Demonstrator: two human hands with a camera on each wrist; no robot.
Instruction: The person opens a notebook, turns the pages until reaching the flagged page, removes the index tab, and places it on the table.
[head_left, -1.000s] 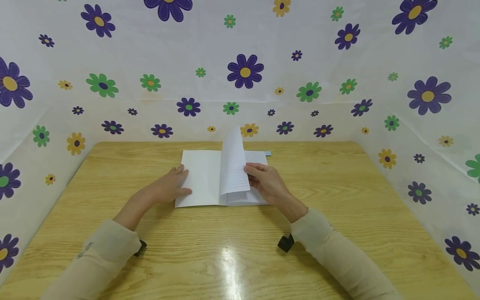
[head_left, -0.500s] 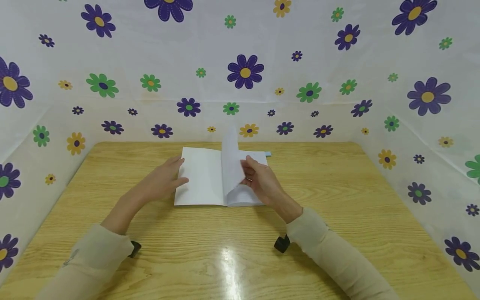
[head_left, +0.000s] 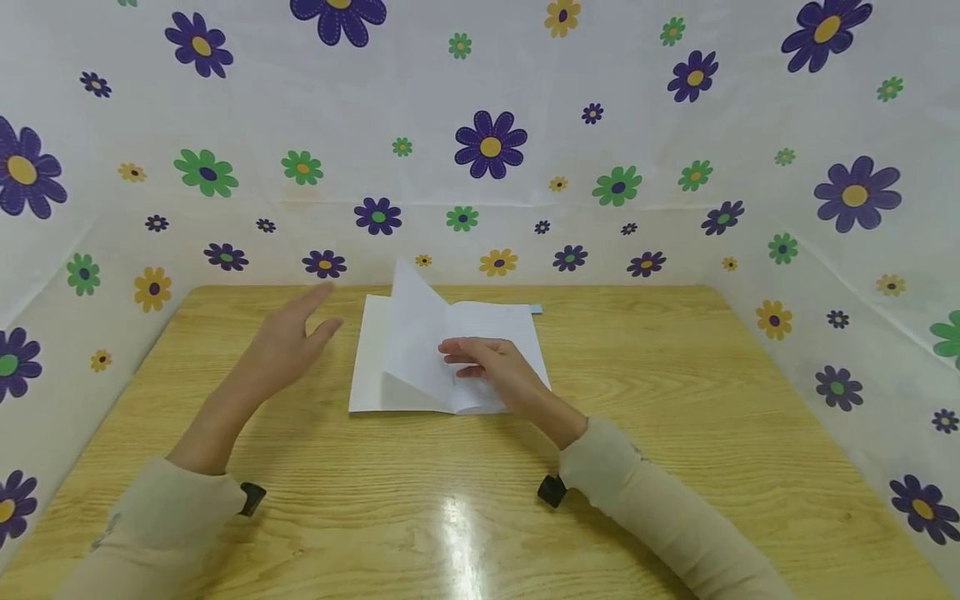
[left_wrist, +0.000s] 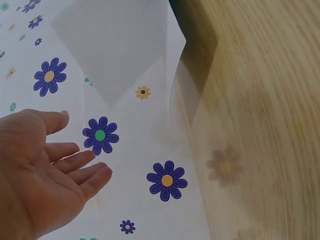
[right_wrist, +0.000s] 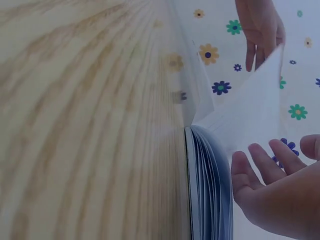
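Observation:
An open notebook (head_left: pixel 498 321) with white, faintly lined pages lies at the far middle of the table. One leaf (head_left: pixel 412 329) stands up from the spine, leaning over the left side; its raised corner shows in the right wrist view. My right hand (head_left: pixel 502 375) is over the right page, its slightly bent fingers pointing at the leaf with nothing gripped. Left of the notebook, my left hand (head_left: pixel 288 342) hovers with thumb and fingers spread, apart from the paper. The left wrist view shows its palm (left_wrist: pixel 45 175) bare. Stacked page edges (right_wrist: pixel 207 185) curve in the right wrist view.
A small light-blue tab (head_left: pixel 536 309) sticks out at the notebook's top right corner. White cloth with printed flowers (head_left: pixel 491 146) encloses the wooden table (head_left: pixel 675 358) at the back and sides. Dark wrist devices (head_left: pixel 552 492) sit under both sleeves.
The leaf has swung from the right side over to the left, and my right hand has released it while moving left. My left hand has withdrawn leftward from the notebook's left edge.

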